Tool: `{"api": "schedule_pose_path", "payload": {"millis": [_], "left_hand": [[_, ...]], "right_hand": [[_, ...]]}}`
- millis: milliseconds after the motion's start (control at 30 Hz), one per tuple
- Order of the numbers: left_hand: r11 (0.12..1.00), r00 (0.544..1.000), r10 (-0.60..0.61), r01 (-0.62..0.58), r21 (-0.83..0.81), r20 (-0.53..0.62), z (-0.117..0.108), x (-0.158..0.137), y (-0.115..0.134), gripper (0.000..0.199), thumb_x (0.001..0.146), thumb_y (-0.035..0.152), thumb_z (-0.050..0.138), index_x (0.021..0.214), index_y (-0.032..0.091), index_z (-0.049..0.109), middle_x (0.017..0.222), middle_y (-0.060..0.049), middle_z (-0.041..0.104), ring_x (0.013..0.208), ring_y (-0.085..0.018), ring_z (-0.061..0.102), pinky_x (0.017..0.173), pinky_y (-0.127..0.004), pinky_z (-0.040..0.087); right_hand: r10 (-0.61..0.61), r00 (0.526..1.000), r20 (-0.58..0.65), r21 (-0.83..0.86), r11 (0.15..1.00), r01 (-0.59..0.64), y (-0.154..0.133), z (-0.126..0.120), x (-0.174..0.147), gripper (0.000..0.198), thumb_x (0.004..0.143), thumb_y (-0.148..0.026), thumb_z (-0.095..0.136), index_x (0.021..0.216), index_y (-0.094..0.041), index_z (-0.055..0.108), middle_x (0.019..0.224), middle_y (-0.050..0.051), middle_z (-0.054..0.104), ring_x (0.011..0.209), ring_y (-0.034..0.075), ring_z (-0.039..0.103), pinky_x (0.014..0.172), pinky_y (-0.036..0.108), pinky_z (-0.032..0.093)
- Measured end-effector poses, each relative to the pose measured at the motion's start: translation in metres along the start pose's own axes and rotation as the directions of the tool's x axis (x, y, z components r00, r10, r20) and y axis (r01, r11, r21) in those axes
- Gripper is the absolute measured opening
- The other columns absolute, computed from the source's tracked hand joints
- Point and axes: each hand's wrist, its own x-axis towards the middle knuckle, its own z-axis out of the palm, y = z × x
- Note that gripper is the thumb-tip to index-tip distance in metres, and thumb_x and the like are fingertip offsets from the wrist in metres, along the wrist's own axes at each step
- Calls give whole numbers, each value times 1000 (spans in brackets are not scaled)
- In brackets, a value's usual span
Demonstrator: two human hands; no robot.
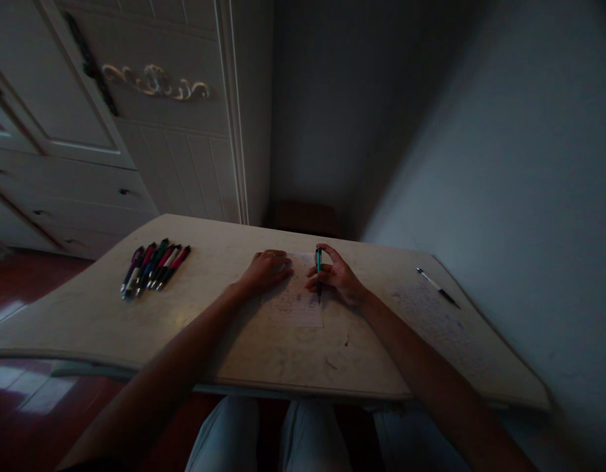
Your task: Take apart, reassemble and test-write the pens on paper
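Note:
A sheet of paper (pixel 296 314) covered in scribbled marks lies on the table in front of me. My left hand (pixel 268 269) rests on its upper left part, palm down with fingers stretched out; a ring shows on one finger. Over the sheet's right edge, my right hand (pixel 335 275) holds a teal and black pen (pixel 319 265) between its fingers. The pen stands nearly upright, its tip pointing down, with a fingertip at its top end. Whether the tip touches the paper I cannot tell.
Several pens (pixel 155 265) in mixed colours lie bunched on the left of the white table (pixel 204 354). A white and black pen (pixel 437 286) lies at the right, near scribbles (pixel 431 321). A wall (pixel 504 196) borders the right side; a white cabinet (pixel 185 157) stands behind left.

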Motion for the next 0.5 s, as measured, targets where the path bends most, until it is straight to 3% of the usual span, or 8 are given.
{"api": "schedule_pose_path", "payload": {"millis": [133,300,500], "left_hand": [[1000,1000,-12,12,-10,0,0,0,1,38,90,46,52,116,24,69,131,-10,63,123,-26,54,104,-43,39],[1000,1000,-13,13,-14,5,1,0,-1,39,90,47,51,116,25,69,131,-10,62,124,-27,53,103,-44,39],[1000,1000,-14,14,-15,0,1,0,-1,39,89,47,51,116,24,69,131,-10,62,124,-26,54,104,-43,38]], "right_hand": [[-1,1000,-7,2,1000,1,1,0,0,94,73,-29,82,146,-34,22,94,1,70,78,22,74,72,38,61],[-5,1000,-8,8,1000,5,1,0,0,113,74,-29,82,152,-41,1,104,3,70,80,20,74,72,38,62],[38,999,-12,10,999,-38,1,2,0,103,70,-29,84,149,-33,18,91,1,71,75,20,74,70,35,61]]}}
